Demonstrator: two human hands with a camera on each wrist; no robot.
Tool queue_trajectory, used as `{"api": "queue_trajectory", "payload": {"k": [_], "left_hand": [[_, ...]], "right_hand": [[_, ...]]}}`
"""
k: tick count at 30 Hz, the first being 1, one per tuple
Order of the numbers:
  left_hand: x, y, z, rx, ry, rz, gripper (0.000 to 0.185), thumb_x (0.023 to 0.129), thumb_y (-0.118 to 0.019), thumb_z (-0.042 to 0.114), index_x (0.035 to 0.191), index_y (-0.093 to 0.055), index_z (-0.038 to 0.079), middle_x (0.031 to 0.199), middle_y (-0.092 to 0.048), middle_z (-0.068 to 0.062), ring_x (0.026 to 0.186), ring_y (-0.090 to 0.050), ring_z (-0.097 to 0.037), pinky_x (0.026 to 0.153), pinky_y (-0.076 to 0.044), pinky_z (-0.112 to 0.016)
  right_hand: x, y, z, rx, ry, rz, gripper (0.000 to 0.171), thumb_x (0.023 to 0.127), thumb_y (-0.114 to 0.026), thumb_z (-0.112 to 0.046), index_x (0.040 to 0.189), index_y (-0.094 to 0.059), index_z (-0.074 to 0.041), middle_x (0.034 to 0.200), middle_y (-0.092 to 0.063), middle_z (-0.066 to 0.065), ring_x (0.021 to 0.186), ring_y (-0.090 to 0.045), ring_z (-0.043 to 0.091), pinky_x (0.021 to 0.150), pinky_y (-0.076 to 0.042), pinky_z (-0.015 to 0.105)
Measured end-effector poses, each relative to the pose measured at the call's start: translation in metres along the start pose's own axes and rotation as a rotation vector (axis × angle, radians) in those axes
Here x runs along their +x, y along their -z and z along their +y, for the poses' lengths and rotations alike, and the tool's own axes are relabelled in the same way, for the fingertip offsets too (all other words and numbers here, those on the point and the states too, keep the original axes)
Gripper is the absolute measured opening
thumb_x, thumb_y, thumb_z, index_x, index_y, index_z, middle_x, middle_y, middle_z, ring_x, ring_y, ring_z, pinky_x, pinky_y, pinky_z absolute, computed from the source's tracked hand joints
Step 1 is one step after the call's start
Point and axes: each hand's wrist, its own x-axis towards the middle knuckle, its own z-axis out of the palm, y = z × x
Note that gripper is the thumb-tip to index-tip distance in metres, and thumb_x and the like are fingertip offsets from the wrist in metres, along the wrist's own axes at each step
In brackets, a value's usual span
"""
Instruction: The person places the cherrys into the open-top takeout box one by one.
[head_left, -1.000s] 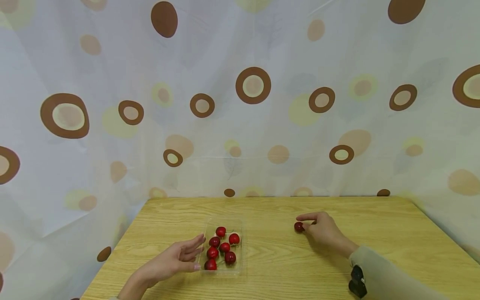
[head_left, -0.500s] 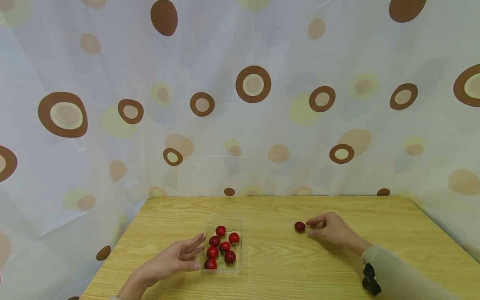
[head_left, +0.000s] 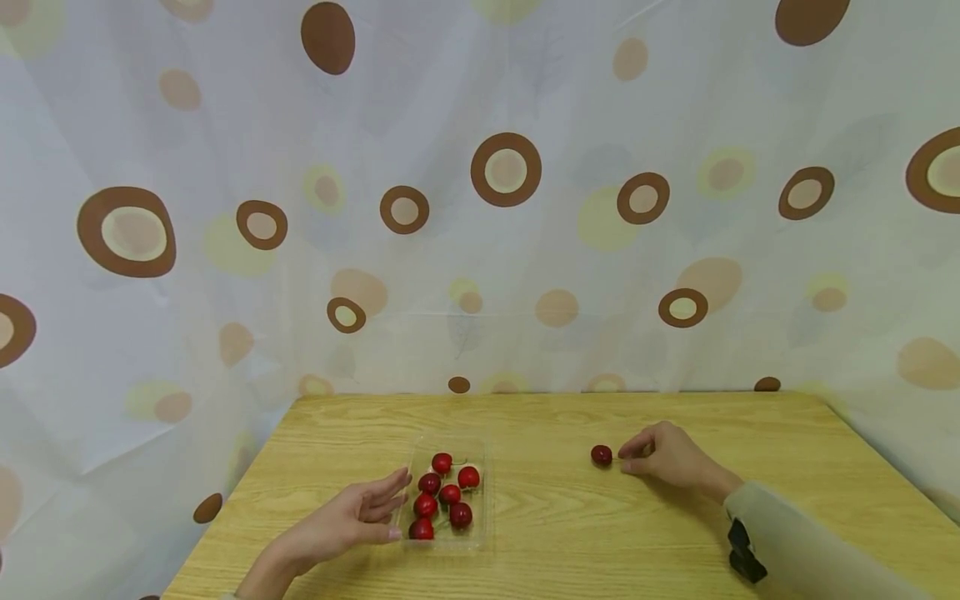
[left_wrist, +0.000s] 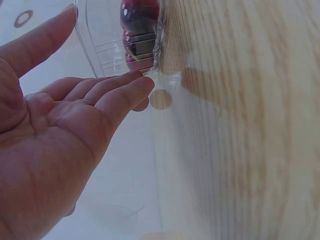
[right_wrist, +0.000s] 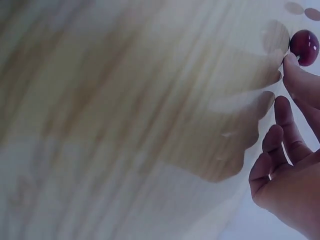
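A dark red cherry (head_left: 602,455) lies on the table right of centre, its short stem pointing to my right hand (head_left: 667,457). Thumb and forefinger pinch that stem; the right wrist view has the same cherry (right_wrist: 304,48) just beyond the fingertips, the other fingers loosely bent. On the left, a clear plastic box (head_left: 486,500) holds several red cherries (head_left: 450,494). My left hand (head_left: 341,521) stands at the box's left side, fingers extended along its wall and thumb at the near corner. In the left wrist view its palm (left_wrist: 60,135) is bare, fingertips right at the box.
The wood-grained table (head_left: 540,550) ends at the back against a pale curtain (head_left: 450,267) with brown rings and dots. The curtain also runs down the left and right sides. A dark object (head_left: 744,552) sits on the right sleeve at the wrist.
My right hand has let go of the cherry's body, drawn back to the right, and closed thumb and forefinger on its stem. The left hand and the box have stayed put.
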Motion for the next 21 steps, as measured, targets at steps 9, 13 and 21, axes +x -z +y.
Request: {"api": "queue_trajectory", "payload": {"k": [9, 13, 21], "left_hand": [[-0.0002, 0.0005, 0.0022, -0.007, 0.006, 0.003, 0.08, 0.107, -0.061, 0.006, 0.164, -0.005, -0.009, 0.169, -0.001, -0.033, 0.153, -0.013, -0.055, 0.112, -0.045, -0.037], [0.0, 0.0004, 0.0023, -0.011, 0.01, 0.007, 0.08, 0.107, -0.061, 0.005, 0.164, -0.006, -0.009, 0.169, -0.002, -0.032, 0.153, -0.013, -0.055, 0.112, -0.045, -0.037], [0.0002, 0.0009, 0.0008, -0.008, 0.011, 0.008, 0.08, 0.108, -0.061, 0.006, 0.164, -0.006, -0.009, 0.169, -0.002, -0.032, 0.153, -0.013, -0.054, 0.112, -0.045, -0.038]], "right_hand": [[0.0008, 0.0032, 0.0063, 0.03, -0.002, -0.007, 0.02, 0.091, -0.085, -0.015, 0.106, -0.083, -0.001, 0.101, -0.074, 0.006, 0.093, -0.065, 0.024, 0.076, -0.051, 0.032], [0.001, 0.0039, 0.005, 0.042, -0.011, -0.004, 0.021, 0.091, -0.085, -0.015, 0.106, -0.083, -0.001, 0.103, -0.075, 0.008, 0.095, -0.066, 0.027, 0.079, -0.054, 0.035], [0.0037, 0.0026, 0.008, 0.052, -0.032, -0.006, 0.021, 0.091, -0.085, -0.016, 0.106, -0.083, -0.001, 0.103, -0.074, 0.007, 0.092, -0.064, 0.025, 0.075, -0.052, 0.032]]}}
